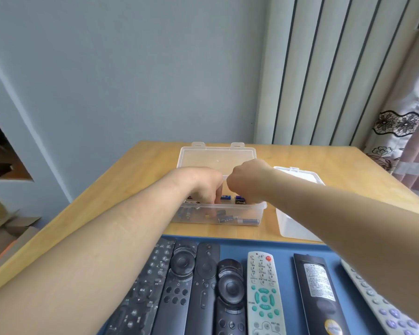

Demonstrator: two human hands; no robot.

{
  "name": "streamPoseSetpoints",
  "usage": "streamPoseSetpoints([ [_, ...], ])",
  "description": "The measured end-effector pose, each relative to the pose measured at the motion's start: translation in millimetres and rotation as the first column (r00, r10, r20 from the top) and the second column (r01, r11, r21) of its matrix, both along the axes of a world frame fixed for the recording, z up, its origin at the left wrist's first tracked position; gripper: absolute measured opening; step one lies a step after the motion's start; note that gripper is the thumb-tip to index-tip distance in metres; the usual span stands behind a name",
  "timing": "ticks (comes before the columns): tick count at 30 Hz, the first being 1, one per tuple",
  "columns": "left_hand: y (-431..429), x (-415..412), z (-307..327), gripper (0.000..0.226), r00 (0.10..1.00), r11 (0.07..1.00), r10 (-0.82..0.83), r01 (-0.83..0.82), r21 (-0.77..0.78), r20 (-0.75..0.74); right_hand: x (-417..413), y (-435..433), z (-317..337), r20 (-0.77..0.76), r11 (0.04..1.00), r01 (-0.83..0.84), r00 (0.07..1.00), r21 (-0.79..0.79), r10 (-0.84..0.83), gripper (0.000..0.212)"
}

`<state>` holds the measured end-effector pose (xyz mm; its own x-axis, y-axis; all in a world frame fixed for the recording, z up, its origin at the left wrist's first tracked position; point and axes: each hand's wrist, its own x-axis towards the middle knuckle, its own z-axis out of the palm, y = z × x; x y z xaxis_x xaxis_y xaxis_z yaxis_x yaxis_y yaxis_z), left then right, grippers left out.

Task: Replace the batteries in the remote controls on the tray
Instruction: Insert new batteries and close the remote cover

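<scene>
- Well, both bare arms stretch away from the near edge, over the tray (pixel 283 250) and into a clear box (pixel 228 207) in the middle of the table (pixel 131 177).
- The left hand (pixel 203 182) is down inside the box with its fingers bent toward the floor of it; the fingertips are hidden by the front wall, so I cannot tell if they have hold of anything.
- The right hand (pixel 248 181) hovers just beside it, over the right half of the box, knuckles up and fingers curled under; whether it holds something I cannot tell.
- The box's lid (pixel 215 155) stands open on the far side.
- Batteries (pixel 226 218) lie loose on the box bottom, some along the near wall and a few blue ones farther back, between the two hands.
- A white box (pixel 290 226) sits just right of the clear one, partly under the right forearm.
- The blue tray lies at the near edge and carries the remotes (pixel 263 291) side by side: four black ones at left, a white one with green buttons, a black one lying face down with a label showing, and a pale one with purple buttons at far right.
</scene>
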<state>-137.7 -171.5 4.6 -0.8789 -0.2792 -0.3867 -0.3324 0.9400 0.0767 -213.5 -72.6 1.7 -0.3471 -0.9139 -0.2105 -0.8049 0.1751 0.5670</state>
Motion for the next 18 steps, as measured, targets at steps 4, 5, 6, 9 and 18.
streamPoseSetpoints([
  [4, -2, 1, -2, 0.019, 1.000, 1.000, 0.001, -0.001, 0.010, -0.013, 6, -3, -1, -0.049, 0.999, -0.039, 0.998, 0.033, 0.040, 0.009],
  [5, -2, 1, -2, 0.018, 1.000, 1.000, 0.001, -0.001, 0.011, -0.020, 6, -3, -1, -0.043, 0.999, -0.028, 0.999, 0.035, 0.030, 0.011],
  [6, -2, 2, -3, 0.018, 1.000, 1.000, 0.000, 0.001, 0.011, -0.029, 6, -3, -2, -0.021, 1.000, -0.016, 1.000, 0.024, 0.017, 0.012],
  [9, -7, 5, -2, 0.013, 0.994, 0.998, 0.039, -0.033, 0.057, -0.101, 4, -3, -1, 0.131, 0.994, 0.064, 0.990, -0.085, -0.053, 0.010],
  [18, 9, 40, 8, 0.011, 0.703, 0.561, 0.566, 0.055, 0.826, -0.432, -4, 48, 32, 0.939, 0.686, 0.648, 0.295, -0.331, 0.175, 0.015],
])
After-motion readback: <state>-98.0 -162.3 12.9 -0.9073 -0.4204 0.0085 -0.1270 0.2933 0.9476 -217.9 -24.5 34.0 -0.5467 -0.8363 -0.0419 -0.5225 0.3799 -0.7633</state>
